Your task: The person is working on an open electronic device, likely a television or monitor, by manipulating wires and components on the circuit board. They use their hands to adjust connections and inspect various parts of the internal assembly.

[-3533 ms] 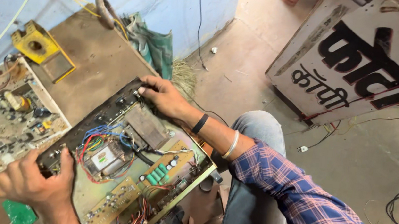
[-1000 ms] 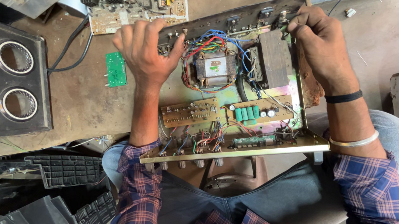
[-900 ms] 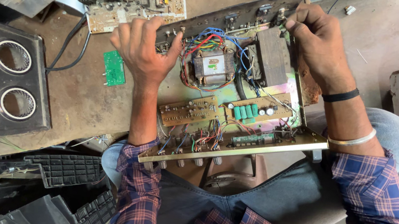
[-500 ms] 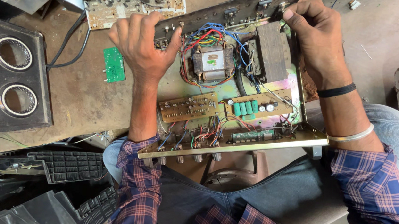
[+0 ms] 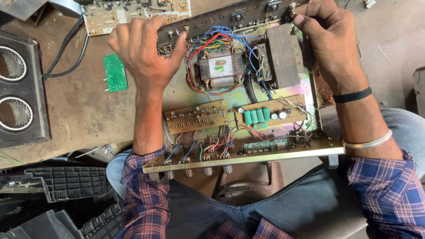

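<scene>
Opened amplifier chassis [image 5: 235,101] resting half on the table [image 5: 77,117], half over the person's lap. Left hand [image 5: 144,50] clasps its rear panel; right hand [image 5: 329,40] pinches a rear-corner fitting. Boards and transformer [image 5: 220,69] remain mounted, wiring attached.

Your open amplifier chassis [image 5: 254,113] lies flat, cover off, partly on the brown workbench and partly over your lap. Its dark rear panel [image 5: 232,17] faces away from you; the front edge with a row of knob shafts [image 5: 194,172] faces you. Inside you see a transformer [image 5: 221,69] with red and blue wiring, a dark rectangular block [image 5: 283,56] beside it, two brown circuit boards [image 5: 197,115] and a row of green capacitors [image 5: 256,116].
</scene>
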The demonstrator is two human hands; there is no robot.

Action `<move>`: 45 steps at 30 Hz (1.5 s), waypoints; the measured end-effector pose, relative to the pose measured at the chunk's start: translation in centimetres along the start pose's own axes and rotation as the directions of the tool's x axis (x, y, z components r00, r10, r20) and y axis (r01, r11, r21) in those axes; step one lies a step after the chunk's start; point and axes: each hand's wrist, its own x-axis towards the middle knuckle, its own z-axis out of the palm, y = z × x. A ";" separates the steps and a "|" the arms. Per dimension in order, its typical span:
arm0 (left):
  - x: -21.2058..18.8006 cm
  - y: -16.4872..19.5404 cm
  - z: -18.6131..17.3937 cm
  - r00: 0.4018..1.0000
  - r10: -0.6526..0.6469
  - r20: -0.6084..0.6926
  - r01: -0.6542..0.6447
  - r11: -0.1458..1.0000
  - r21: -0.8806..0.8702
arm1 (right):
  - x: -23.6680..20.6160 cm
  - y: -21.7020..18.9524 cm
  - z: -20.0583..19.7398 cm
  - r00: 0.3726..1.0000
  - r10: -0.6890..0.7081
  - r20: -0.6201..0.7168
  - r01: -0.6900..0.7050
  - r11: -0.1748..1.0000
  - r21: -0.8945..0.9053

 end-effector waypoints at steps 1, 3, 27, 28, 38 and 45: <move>0.0 0.0 0.0 1.000 0.000 0.001 0.000 1.000 -0.001 | -0.1 -0.2 0.1 1.000 0.012 0.001 -0.012 1.000 -0.007; 0.0 -0.2 0.0 1.000 -0.002 0.001 0.002 1.000 0.000 | -0.1 -0.4 0.2 1.000 0.025 -0.001 -0.025 1.000 0.017; 0.4 -0.2 -0.4 1.000 0.014 -0.008 -0.014 1.000 -0.009 | 0.1 0.1 -0.3 0.999 0.048 -0.015 -0.046 0.991 0.122; 0.4 -0.2 -0.3 1.000 0.020 -0.017 -0.020 1.000 -0.012 | 0.2 0.1 -0.3 0.998 0.062 -0.017 -0.059 0.985 0.165; 0.6 -0.2 -0.4 0.999 0.028 -0.020 -0.028 0.999 -0.018 | 0.2 0.1 0.2 0.997 0.043 -0.061 -0.033 0.987 0.160; 0.5 -0.1 -0.5 1.000 0.023 -0.009 -0.024 1.000 -0.018 | 0.4 0.3 0.4 0.995 0.045 -0.089 -0.033 0.990 0.134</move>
